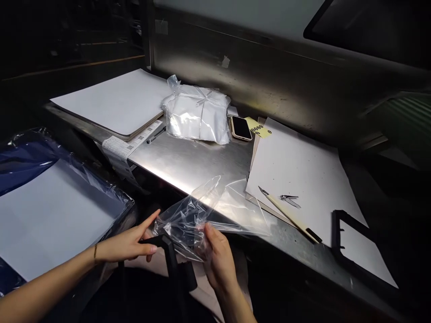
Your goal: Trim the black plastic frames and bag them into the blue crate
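A clear plastic bag (188, 220) hangs over the front edge of the metal table, held by my right hand (220, 255) with thumb and fingers closed on it. My left hand (139, 244) grips a black plastic frame (172, 264) between thumb and curled fingers. Its index finger stretches out against the bag's left side. The frame's upper corner is next to the bag; whether part of it is inside I cannot tell. A second black plastic frame (336, 242) rests at the right on white sheets (303, 166).
A craft knife (291, 215) and small nippers (289, 199) lie on the right sheets. Farther back are a phone (241, 128), yellow stickers (259, 128), a tied bundle of plastic bags (198, 114), a pen (156, 134) and a sheet stack (114, 103). A blue-lined box (30, 166) stands left.
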Motion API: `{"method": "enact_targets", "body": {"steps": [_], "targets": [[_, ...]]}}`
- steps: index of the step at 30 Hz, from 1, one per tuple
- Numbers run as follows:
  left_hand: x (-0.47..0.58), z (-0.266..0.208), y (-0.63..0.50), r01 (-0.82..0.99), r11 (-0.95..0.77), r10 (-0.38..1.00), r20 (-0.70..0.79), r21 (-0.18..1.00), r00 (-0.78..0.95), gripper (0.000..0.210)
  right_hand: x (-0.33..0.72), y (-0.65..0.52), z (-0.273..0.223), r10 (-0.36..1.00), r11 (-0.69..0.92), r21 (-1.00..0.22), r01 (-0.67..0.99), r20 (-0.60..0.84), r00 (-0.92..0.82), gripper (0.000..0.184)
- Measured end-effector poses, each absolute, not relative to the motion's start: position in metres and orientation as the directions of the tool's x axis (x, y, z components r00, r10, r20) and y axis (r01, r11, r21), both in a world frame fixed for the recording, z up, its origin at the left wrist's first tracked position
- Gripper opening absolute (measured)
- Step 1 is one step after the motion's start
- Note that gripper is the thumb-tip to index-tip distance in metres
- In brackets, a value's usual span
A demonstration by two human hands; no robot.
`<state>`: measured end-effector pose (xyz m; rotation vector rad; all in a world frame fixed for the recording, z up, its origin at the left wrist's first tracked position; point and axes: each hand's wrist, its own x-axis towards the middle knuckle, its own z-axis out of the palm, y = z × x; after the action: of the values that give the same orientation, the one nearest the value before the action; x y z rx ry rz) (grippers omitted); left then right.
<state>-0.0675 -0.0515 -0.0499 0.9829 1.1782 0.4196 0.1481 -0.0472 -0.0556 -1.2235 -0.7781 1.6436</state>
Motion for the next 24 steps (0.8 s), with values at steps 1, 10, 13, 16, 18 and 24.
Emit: {"method": "enact_targets", "body": {"steps": [1,10,13,16,18,24], "targets": [[-0.063,-0.053,-0.046,0.233,0.536,0.698,-0.582,0.811,0.417,0.084,0.150,-0.047,-0.053,0.933,-0.359,-0.903,-0.238,-0.341,-0.111,0.035],[-0.053,-0.085,-0.039,0.296,0.557,0.615,-0.625,0.776,0.481,0.021,0.184,-0.079,-0.053,0.949,-0.072,-0.971,0.229,-0.137,-0.283,0.020],[-0.063,-0.094,-0.047,0.264,0.614,0.619,-0.661,0.744,0.424,0.026,0.182,-0.110,-0.090,0.975,-0.012,-0.950,0.311,-0.080,-0.208,0.017],[-0.073,-0.103,-0.055,0.228,0.676,0.609,-0.706,0.700,0.361,0.028,0.167,-0.146,-0.128,0.995,-0.006,-0.930,0.368,-0.043,-0.092,0.028],[-0.079,-0.108,-0.058,0.198,0.718,0.595,-0.736,0.667,0.322,0.028,0.151,-0.163,-0.144,0.998,0.008,-0.929,0.371,-0.018,-0.065,0.032],[-0.088,-0.122,-0.058,0.090,0.884,0.433,-0.875,0.459,0.218,0.029,0.119,-0.152,-0.140,0.986,-0.070,-0.942,0.328,-0.116,-0.124,0.027]]}}
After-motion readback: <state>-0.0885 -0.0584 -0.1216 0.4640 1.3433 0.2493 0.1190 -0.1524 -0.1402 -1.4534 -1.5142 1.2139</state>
